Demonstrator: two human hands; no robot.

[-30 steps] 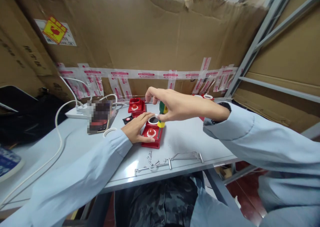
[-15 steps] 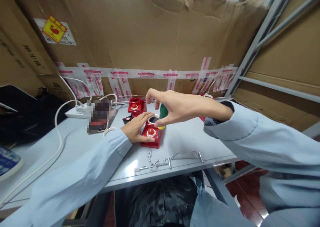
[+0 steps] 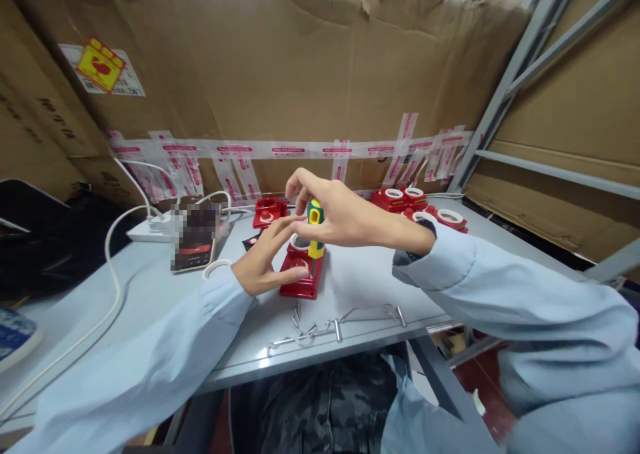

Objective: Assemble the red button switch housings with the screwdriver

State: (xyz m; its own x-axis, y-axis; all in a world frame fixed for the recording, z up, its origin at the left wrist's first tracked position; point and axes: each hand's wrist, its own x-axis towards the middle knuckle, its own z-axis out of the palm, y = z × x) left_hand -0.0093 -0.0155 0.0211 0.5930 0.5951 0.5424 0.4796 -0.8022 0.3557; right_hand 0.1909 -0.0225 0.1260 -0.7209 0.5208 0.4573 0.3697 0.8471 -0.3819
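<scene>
A red plastic box (image 3: 301,281) with a white ring on top lies on the grey table (image 3: 370,281). My left hand (image 3: 263,264) is curled over the box's left side and steadies it. My right hand (image 3: 340,213) is closed round the green and yellow handle of a screwdriver (image 3: 315,231), which stands upright with its tip on the box's right side. Several loose screws (image 3: 305,321) lie just in front of the box.
Another red box (image 3: 266,213) sits behind, and more red parts with white rings (image 3: 417,204) lie at the back right. A phone (image 3: 193,241), a white power strip (image 3: 150,227) and cables are at the left. Cardboard walls and a metal rack frame (image 3: 500,87) surround the table.
My right hand has shifted its grip and drawn the screwdriver upright over the box's near right part. My left hand's fingers have lifted toward the screwdriver. The view has shifted a little.
</scene>
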